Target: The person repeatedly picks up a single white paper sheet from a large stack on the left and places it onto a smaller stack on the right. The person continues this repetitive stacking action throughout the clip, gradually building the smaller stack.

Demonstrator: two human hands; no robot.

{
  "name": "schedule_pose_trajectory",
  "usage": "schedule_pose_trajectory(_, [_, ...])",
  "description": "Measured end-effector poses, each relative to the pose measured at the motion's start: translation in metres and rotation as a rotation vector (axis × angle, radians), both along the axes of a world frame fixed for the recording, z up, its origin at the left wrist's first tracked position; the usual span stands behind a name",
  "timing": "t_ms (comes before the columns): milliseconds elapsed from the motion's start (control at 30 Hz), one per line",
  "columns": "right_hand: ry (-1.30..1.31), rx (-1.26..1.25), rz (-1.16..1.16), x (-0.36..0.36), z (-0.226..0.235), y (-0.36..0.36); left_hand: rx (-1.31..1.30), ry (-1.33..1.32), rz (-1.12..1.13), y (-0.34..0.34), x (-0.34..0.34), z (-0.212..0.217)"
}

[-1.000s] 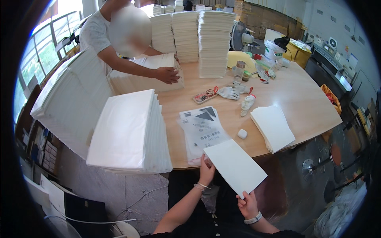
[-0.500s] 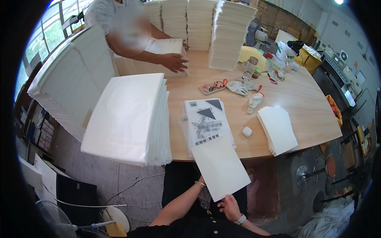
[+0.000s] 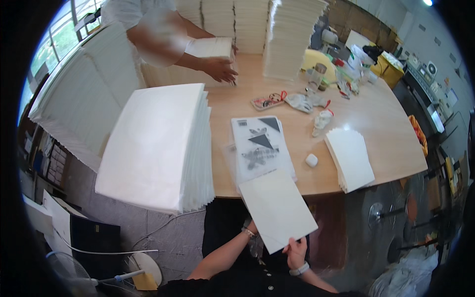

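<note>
A thin cream paper booklet or pad (image 3: 279,210) slants over my lap, its far end overlapping a pile of clear printed plastic sleeves (image 3: 242,166) at the table's front edge. My right hand (image 3: 297,250) pinches the near right corner of the booklet, thumb on top. From the left, my left hand (image 3: 253,227) reaches beneath the booklet, which hides its fingers. Right of the sleeves lies a fanned stack of white booklets (image 3: 352,161), with a small white case (image 3: 311,160) between them.
A tall stack of white sheets (image 3: 148,143) stands close on the left, with more stacks (image 3: 247,24) behind. Across the table (image 3: 227,106), a co-worker's hand (image 3: 217,69) touches a paper block. Work gloves (image 3: 302,102), a phone (image 3: 267,101) and a glass jar (image 3: 316,76) lie toward the back right.
My right hand has moved slightly right and up, from fingers spread at the booklet's near edge to a pinch on its corner. The booklet has tilted a little. The co-worker's hands shifted slightly.
</note>
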State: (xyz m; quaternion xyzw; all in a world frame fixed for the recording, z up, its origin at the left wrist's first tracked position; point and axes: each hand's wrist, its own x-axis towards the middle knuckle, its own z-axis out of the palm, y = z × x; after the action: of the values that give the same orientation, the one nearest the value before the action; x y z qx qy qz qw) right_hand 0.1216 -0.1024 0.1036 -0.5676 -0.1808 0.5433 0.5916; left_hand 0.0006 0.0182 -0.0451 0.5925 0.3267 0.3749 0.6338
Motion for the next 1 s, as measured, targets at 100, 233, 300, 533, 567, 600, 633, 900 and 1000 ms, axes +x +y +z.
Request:
schedule_pose_trajectory(100, [0.030,0.077,-0.002,-0.015,0.009,0.015,-0.021,-0.031,-0.016,-0.014,-0.002,-0.012])
schedule_pose_trajectory(233, [0.291,0.087,0.008,-0.019,-0.019,0.070,-0.036,0.285,0.054,-0.023,0.006,0.027])
schedule_pose_trajectory(300, [0.415,0.137,0.166,-0.021,-0.009,0.104,-0.171,0.088,0.028,-0.021,0.003,0.040])
schedule_pose_trajectory(533, [-0.314,-0.070,0.644,0.008,0.003,0.102,-0.536,-0.188,0.311,-0.017,-0.036,0.097])
schedule_pose_trajectory(567, [-0.513,-0.038,0.701,0.009,0.002,0.096,-0.655,-0.237,0.348,-0.022,-0.044,0.101])
schedule_pose_trajectory(600, [-0.735,0.174,0.655,-0.001,0.002,0.097,-0.600,-0.131,0.312,-0.021,-0.052,0.093])
schedule_pose_trajectory(633, [-0.953,0.388,0.594,-0.014,0.003,0.099,-0.617,-0.146,0.302,-0.027,-0.055,0.085])
schedule_pose_trajectory(900, [-1.166,0.668,1.042,-0.044,-0.009,0.119,-0.584,-0.331,0.447,-0.031,-0.050,0.070])
schedule_pose_trajectory(1000, [-0.523,0.622,0.400,0.055,0.020,0.127,-0.632,-0.175,0.530,-0.026,-0.053,0.096])
